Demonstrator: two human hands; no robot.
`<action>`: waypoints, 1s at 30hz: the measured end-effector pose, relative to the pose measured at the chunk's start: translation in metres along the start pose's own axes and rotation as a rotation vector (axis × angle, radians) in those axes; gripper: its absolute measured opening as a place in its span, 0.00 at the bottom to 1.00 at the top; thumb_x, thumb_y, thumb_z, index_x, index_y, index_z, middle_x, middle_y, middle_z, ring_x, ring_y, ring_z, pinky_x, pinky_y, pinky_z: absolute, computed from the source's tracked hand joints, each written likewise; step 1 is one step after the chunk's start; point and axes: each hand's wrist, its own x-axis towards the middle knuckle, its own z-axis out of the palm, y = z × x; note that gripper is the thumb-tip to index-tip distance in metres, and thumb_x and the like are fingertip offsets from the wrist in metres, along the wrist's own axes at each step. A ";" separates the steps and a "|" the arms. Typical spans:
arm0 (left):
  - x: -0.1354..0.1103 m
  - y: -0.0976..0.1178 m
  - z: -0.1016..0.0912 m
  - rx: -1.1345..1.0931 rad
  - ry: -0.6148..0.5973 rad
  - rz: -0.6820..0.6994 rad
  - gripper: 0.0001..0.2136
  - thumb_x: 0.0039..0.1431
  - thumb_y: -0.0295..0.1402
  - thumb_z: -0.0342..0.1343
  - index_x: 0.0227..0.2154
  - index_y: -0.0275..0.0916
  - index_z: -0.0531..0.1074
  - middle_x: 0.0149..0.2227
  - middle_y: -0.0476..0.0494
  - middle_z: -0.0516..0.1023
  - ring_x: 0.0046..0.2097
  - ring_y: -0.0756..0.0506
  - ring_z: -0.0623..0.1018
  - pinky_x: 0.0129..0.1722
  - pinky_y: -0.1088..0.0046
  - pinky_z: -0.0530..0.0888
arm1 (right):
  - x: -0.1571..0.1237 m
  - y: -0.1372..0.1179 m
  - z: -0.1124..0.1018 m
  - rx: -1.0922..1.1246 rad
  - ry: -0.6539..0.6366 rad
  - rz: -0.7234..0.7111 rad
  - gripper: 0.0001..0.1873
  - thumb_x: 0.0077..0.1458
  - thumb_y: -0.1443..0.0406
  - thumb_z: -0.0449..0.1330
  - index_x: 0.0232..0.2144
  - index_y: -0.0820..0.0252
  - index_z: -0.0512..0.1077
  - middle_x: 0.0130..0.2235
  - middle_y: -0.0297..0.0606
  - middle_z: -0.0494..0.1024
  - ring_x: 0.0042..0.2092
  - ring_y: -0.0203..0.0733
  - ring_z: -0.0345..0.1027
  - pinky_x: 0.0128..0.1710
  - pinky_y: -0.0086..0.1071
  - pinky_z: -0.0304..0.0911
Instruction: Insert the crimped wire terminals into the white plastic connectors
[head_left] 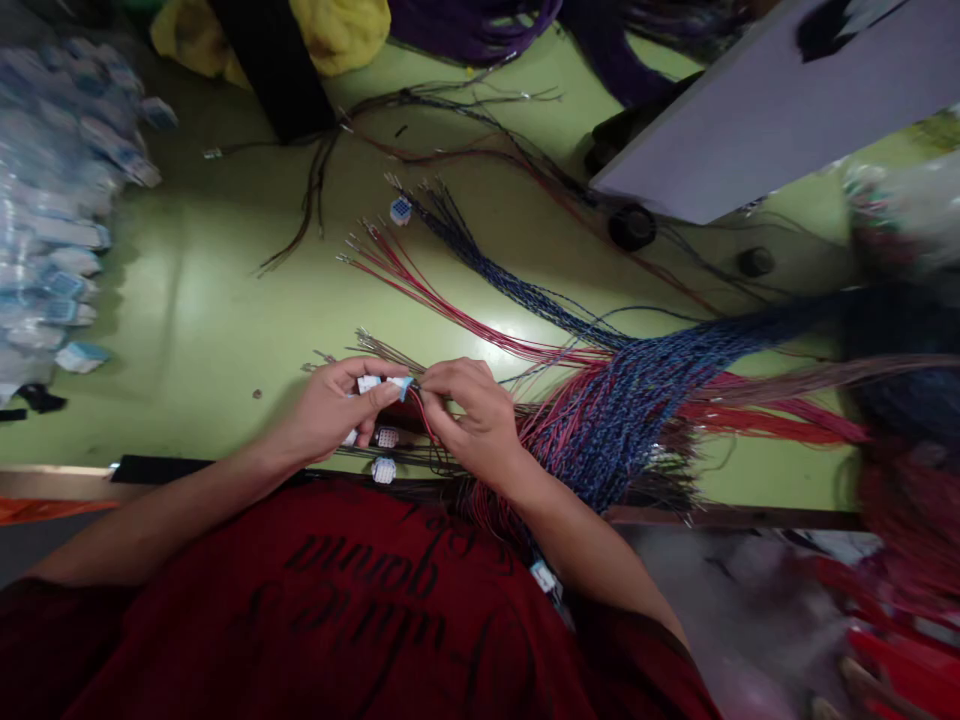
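My left hand [341,405] pinches a small white-and-blue wire connector [400,386] between thumb and fingers, close to the table's front edge. Thin red and black wires [427,418] run out of the connector's right end. At that end the fingers of my right hand [471,408] are closed on the wires. Another white connector [368,383] shows among my left fingers. Just below my hands lie a white connector with a grid of holes [386,437] and a blue-white one [384,470]. Brown wires with metal terminals [382,347] stick out behind my hands.
Red wires [442,310] and blue-black twisted wires [510,275] fan out from a thick bundle [622,410] at right. A loose blue connector [400,210] lies by their tips. Bagged connectors [52,230] fill the left. A black post [277,70] and a pale panel [750,120] stand behind.
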 end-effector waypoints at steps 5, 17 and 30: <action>-0.001 0.002 0.001 0.061 0.014 0.008 0.14 0.53 0.36 0.61 0.42 0.35 0.75 0.11 0.58 0.67 0.12 0.54 0.65 0.13 0.80 0.61 | -0.001 0.000 0.006 -0.061 -0.025 -0.040 0.09 0.58 0.72 0.54 0.27 0.57 0.68 0.30 0.36 0.77 0.34 0.38 0.71 0.38 0.36 0.62; -0.001 0.006 0.002 0.029 0.011 0.002 0.13 0.51 0.35 0.62 0.39 0.35 0.75 0.11 0.58 0.67 0.12 0.54 0.65 0.12 0.81 0.62 | -0.002 -0.001 0.003 0.131 -0.036 0.120 0.05 0.57 0.70 0.54 0.30 0.58 0.68 0.30 0.34 0.75 0.33 0.34 0.70 0.35 0.30 0.67; -0.003 0.006 0.003 0.139 0.001 0.018 0.13 0.53 0.35 0.60 0.39 0.34 0.77 0.11 0.57 0.67 0.13 0.53 0.67 0.14 0.81 0.63 | -0.002 -0.002 0.005 -0.132 -0.098 0.006 0.07 0.57 0.71 0.52 0.28 0.59 0.68 0.27 0.36 0.74 0.30 0.35 0.66 0.31 0.31 0.62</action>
